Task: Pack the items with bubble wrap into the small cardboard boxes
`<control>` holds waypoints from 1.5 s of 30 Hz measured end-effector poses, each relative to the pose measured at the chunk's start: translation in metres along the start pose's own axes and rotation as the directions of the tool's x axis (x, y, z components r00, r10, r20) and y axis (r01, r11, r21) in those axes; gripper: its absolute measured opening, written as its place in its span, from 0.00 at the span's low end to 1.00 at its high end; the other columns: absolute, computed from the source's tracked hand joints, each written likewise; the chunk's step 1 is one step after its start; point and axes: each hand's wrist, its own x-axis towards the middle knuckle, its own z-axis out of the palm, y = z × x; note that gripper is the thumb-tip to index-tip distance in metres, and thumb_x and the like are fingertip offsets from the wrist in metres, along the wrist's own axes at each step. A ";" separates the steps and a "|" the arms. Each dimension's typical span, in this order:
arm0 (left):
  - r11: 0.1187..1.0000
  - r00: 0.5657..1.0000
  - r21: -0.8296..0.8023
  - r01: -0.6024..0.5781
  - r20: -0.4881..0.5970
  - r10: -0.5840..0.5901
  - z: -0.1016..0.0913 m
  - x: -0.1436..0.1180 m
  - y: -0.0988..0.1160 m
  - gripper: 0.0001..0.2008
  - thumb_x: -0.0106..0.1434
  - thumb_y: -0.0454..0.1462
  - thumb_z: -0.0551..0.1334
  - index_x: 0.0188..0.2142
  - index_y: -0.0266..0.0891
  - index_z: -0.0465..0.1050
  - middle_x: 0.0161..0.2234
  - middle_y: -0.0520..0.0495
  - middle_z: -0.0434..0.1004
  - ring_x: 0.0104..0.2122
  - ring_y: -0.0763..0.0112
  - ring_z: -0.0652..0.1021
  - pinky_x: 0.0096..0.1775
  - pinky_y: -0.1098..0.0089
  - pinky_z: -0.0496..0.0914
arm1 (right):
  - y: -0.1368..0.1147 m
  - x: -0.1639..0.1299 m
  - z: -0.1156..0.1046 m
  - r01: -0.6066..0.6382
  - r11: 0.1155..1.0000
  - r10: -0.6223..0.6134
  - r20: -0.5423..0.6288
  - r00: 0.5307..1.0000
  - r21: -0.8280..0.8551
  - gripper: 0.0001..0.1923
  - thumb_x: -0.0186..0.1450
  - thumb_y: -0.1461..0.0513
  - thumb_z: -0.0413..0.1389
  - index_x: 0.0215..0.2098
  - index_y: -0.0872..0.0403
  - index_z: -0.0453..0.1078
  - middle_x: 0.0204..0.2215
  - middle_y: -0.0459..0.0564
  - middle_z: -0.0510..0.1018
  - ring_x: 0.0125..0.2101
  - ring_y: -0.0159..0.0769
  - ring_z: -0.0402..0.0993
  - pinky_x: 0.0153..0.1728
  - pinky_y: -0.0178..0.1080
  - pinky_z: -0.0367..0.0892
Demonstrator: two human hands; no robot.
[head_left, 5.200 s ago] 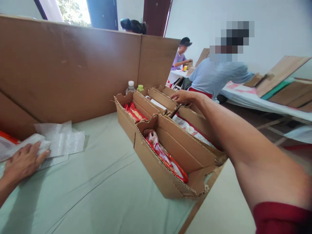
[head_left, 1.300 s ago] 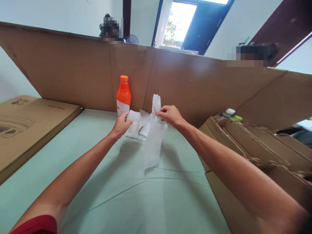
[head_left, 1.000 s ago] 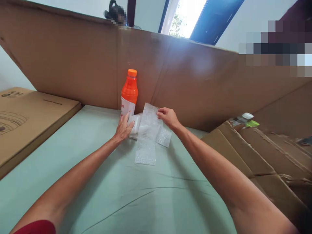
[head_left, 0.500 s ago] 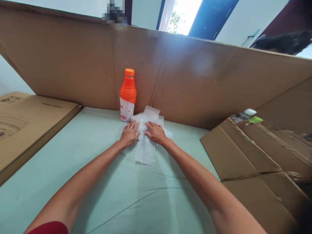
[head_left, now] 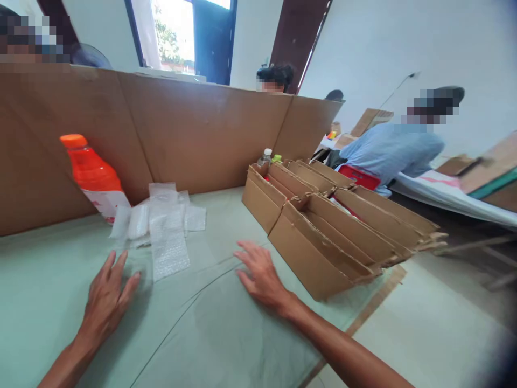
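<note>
Several pieces of clear bubble wrap (head_left: 169, 231) lie overlapped on the pale green table cover (head_left: 210, 328). Just behind their left end stands an orange bottle (head_left: 95, 175) with an orange cap and a white label, beside the cardboard wall. My left hand (head_left: 109, 296) is in front of the wrap at the left, fingers spread, holding nothing. Over the table to the right of the wrap, my right hand (head_left: 260, 277) has its fingers apart and nothing in them; its fingertips are slightly blurred. It is nearest to the cardboard boxes.
Open cardboard boxes (head_left: 319, 248) stand in rows at the right, with bottles (head_left: 266, 157) showing at their far end. A tall cardboard wall (head_left: 202, 129) runs along the back. Beyond it are other people, one in a blue shirt (head_left: 398, 151) at the right.
Both hands have come off the bubble wrap and drawn back, the right one moving out toward the boxes. The view has turned right, bringing the boxes fully into sight.
</note>
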 end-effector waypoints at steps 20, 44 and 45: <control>0.988 0.983 -0.144 0.058 0.179 -0.032 -0.018 -0.147 0.088 0.25 0.69 0.41 0.56 0.63 0.41 0.66 0.68 0.36 0.60 0.65 0.50 0.66 0.62 0.44 0.65 | 0.051 -0.038 -0.136 -0.250 0.793 0.023 -0.383 0.923 -0.555 0.30 0.70 0.51 0.45 0.69 0.44 0.58 0.44 0.67 0.81 0.46 0.65 0.77 0.38 0.61 0.63; 0.823 0.962 -0.536 0.186 -0.072 -0.264 -0.077 -0.213 0.096 0.39 0.61 0.54 0.64 0.67 0.42 0.58 0.62 0.35 0.69 0.60 0.45 0.72 0.58 0.50 0.71 | -0.132 -0.021 -0.104 0.675 0.666 -0.725 0.063 0.686 0.318 0.09 0.72 0.67 0.51 0.39 0.57 0.74 0.25 0.49 0.79 0.30 0.36 0.73 0.35 0.42 0.65; 0.814 0.943 -0.539 0.218 -0.098 -0.317 -0.079 -0.219 0.091 0.39 0.61 0.54 0.64 0.67 0.42 0.58 0.61 0.36 0.70 0.59 0.46 0.73 0.57 0.51 0.72 | -0.135 -0.017 -0.103 0.686 0.620 -0.746 0.014 0.666 0.380 0.09 0.72 0.63 0.53 0.40 0.57 0.74 0.26 0.49 0.79 0.30 0.36 0.74 0.37 0.43 0.67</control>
